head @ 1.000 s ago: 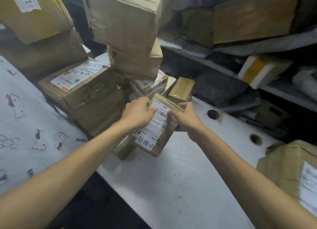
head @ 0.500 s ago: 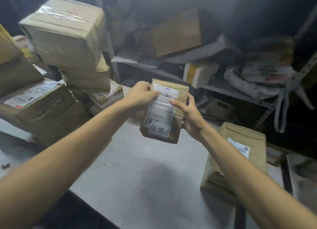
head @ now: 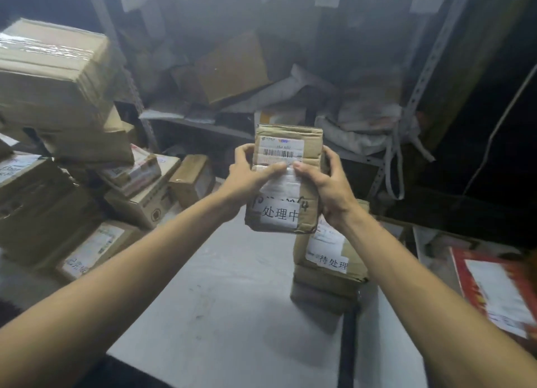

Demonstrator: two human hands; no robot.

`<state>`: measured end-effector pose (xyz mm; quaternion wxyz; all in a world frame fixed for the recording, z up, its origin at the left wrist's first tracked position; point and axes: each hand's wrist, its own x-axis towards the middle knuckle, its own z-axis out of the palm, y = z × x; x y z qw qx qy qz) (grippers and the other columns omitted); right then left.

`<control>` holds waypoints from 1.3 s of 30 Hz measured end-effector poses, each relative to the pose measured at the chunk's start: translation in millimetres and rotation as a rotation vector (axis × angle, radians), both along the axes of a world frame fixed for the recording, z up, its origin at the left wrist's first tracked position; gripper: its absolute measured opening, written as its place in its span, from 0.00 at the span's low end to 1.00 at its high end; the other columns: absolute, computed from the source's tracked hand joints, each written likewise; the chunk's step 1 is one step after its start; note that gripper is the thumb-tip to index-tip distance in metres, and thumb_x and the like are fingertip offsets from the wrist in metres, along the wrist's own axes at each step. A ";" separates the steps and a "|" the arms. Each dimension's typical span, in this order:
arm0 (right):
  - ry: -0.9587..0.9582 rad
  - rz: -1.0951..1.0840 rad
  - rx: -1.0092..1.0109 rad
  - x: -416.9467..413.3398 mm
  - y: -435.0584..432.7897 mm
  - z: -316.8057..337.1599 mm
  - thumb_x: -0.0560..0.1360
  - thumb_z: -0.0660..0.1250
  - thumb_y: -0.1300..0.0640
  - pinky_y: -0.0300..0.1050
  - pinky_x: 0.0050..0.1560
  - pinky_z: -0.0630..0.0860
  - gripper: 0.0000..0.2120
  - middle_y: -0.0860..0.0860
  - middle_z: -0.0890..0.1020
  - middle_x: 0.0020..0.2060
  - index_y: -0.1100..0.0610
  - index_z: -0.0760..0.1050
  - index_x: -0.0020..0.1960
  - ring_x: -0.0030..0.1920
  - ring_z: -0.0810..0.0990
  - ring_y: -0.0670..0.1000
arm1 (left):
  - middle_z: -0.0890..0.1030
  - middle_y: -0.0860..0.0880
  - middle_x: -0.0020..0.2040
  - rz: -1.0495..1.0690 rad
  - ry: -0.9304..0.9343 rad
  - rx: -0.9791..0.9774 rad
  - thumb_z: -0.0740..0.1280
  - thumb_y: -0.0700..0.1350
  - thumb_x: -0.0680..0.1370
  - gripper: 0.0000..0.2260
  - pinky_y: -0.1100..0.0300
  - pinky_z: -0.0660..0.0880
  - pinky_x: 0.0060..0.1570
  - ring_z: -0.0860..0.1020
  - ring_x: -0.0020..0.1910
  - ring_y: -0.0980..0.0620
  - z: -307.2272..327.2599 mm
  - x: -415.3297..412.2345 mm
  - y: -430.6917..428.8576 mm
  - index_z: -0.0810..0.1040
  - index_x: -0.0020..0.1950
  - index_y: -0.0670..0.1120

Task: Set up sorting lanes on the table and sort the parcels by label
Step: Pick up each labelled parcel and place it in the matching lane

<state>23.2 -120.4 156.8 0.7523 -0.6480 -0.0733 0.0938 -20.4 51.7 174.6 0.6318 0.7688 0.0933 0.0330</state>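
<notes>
Small brown parcel (head: 286, 181) held up in centre of frame, above the counter (head: 232, 300), clear of it. Long axis ran top to bottom of frame, labelled face toward camera, top edge tipped slightly away. Left hand (head: 247, 178) clamped on parcel's left edge, thumb across the front face near mid-height. Right hand (head: 325, 184) wrapped on right edge, thumb tip meeting left thumb at middle of the label. Both hands closed around parcel, fingers behind it out of sight.

Shipping label (head: 282, 149) at top of parcel with barcode; small print too blurred to read. White strip (head: 280, 214) near bottom edge read "处理中". Handwriting just above strip, not legible.

Second brown box (head: 328, 265) sat on counter at lower right of parcel, partly behind right wrist, white tag reading "待处理". Red-bordered flat packet (head: 494, 289) at right edge of frame, blurred.

Stack of cardboard boxes (head: 58, 97) filled left side of frame, leaning, some with labels; lowest one near counter's left edge. Open bare counter surface in lower centre between the forearms, running toward bottom of frame. Dark gap (head: 350, 344) cut the counter at lower right below second box. Metal shelf rack (head: 290, 82) behind, crammed with boxes and bags, upper centre of frame.
</notes>
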 end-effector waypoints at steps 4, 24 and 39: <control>-0.002 -0.032 -0.009 -21.0 -34.5 2.9 0.73 0.76 0.58 0.58 0.60 0.80 0.30 0.53 0.80 0.62 0.47 0.66 0.68 0.59 0.82 0.55 | 0.80 0.48 0.63 -0.172 -0.015 -0.169 0.79 0.57 0.66 0.42 0.45 0.78 0.58 0.81 0.58 0.48 -9.9 -4.7 -29.3 0.63 0.73 0.47; 0.034 -0.252 -0.041 -85.6 -183.6 2.6 0.74 0.75 0.55 0.57 0.60 0.81 0.33 0.53 0.81 0.62 0.48 0.64 0.74 0.58 0.83 0.55 | 0.80 0.48 0.61 -0.387 0.004 -0.232 0.75 0.54 0.72 0.33 0.48 0.79 0.57 0.83 0.55 0.50 -10.4 -30.4 -183.8 0.65 0.71 0.46; 0.059 -0.201 -0.152 -22.6 -257.8 -13.4 0.78 0.70 0.56 0.52 0.58 0.81 0.18 0.52 0.82 0.61 0.43 0.71 0.64 0.57 0.84 0.52 | 0.80 0.46 0.61 -0.317 0.107 -0.193 0.78 0.62 0.64 0.45 0.46 0.80 0.55 0.83 0.54 0.48 -31.1 31.2 -263.8 0.61 0.73 0.48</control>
